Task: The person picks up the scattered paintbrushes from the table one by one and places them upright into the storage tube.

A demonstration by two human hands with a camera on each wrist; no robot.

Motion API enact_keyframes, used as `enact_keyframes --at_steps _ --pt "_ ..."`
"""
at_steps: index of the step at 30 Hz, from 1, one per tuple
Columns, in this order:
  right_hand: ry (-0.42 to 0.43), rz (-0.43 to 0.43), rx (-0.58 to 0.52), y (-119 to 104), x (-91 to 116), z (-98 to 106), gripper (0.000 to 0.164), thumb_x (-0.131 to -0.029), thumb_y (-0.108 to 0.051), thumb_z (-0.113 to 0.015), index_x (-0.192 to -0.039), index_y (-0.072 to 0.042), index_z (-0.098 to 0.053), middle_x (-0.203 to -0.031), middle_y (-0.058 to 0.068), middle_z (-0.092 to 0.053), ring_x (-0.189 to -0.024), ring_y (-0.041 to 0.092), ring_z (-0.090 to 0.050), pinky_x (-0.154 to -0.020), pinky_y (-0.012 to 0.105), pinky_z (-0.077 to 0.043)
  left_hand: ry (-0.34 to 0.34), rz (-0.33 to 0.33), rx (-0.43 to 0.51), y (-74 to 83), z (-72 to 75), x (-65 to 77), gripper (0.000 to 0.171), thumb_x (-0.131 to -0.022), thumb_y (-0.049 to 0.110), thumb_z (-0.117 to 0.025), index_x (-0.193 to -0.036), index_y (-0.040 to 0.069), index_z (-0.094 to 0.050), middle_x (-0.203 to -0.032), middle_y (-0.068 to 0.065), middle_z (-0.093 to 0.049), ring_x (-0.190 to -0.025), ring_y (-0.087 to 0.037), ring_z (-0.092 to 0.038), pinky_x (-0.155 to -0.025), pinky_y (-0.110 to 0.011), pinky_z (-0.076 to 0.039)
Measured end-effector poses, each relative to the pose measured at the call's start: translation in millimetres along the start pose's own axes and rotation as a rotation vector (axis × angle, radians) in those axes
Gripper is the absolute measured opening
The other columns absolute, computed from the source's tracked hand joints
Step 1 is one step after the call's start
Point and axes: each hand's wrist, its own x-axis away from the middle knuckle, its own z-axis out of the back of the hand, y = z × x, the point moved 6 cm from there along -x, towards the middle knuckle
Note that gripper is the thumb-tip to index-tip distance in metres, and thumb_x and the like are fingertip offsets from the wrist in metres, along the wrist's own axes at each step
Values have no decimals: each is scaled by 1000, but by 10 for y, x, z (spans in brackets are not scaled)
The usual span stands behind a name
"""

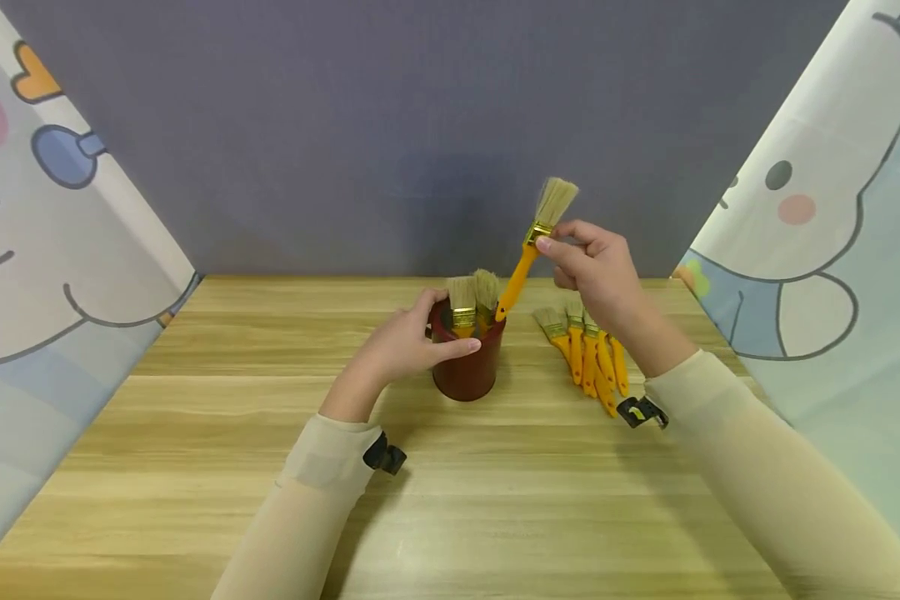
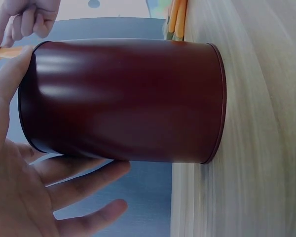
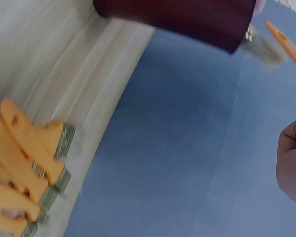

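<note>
In the head view, a dark red cylindrical pot point(image 1: 465, 375) stands upright on the table. Two paintbrushes stand in it bristles up, one flat point(image 1: 462, 302) and one behind it point(image 1: 487, 287). My left hand point(image 1: 412, 342) holds the pot near its rim, thumb across the front; the left wrist view shows the lower fingers spread along its side. My right hand point(image 1: 596, 267) pinches another paintbrush point(image 1: 521, 279) at its gold ferrule, bristles up. That brush's orange handle slants down, its end at the pot's right rim. In the right wrist view, the handle tip point(image 3: 281, 37) is near the pot's mouth.
Several orange-handled paintbrushes point(image 1: 591, 358) lie in a pile right of the pot, below my right hand. A grey panel point(image 1: 307, 142) rises behind the wooden table point(image 1: 217, 433). Cartoon-printed cloths point(image 1: 60, 217) flank it on both sides.
</note>
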Motion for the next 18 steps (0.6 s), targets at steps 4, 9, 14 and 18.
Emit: enact_keyframes --at_steps 4,9,14,18 --pt "-24 -1 121 57 18 -116 11 -103 -19 -73 -100 -9 -74 -48 -6 -35 -50 20 -21 -54 36 -21 10 -5 -9 2 -4 8 102 -87 74 -74 -164 22 -33 -140 -6 -65 -120 -25 -68 -103 -47 -56" --pt "-31 -38 308 172 33 -128 23 -103 -32 -73 -111 -11 -74 -50 -8 -35 -49 16 -23 -50 34 -24 5 -12 -3 36 1 14 103 -87 75 -73 -165 20 -32 -141 -7 -65 -121 -25 -68 -103 -47 -57" --pt "-80 -70 442 282 87 -158 28 -102 -35 -74 -115 -10 -73 -53 -7 -33 -48 15 -26 -52 32 -30 -5 -3 -5 36 -12 8 103 -87 75 -73 -164 20 -32 -137 -5 -66 -117 -24 -69 -99 -45 -57" --pt "-132 -42 526 349 130 -237 22 -102 -31 -75 -110 -12 -72 -57 -5 -29 -49 14 -25 -56 30 -34 -1 1 -6 13 -23 -1 104 -86 76 -72 -164 21 -32 -134 -3 -67 -112 -23 -68 -96 -43 -57"
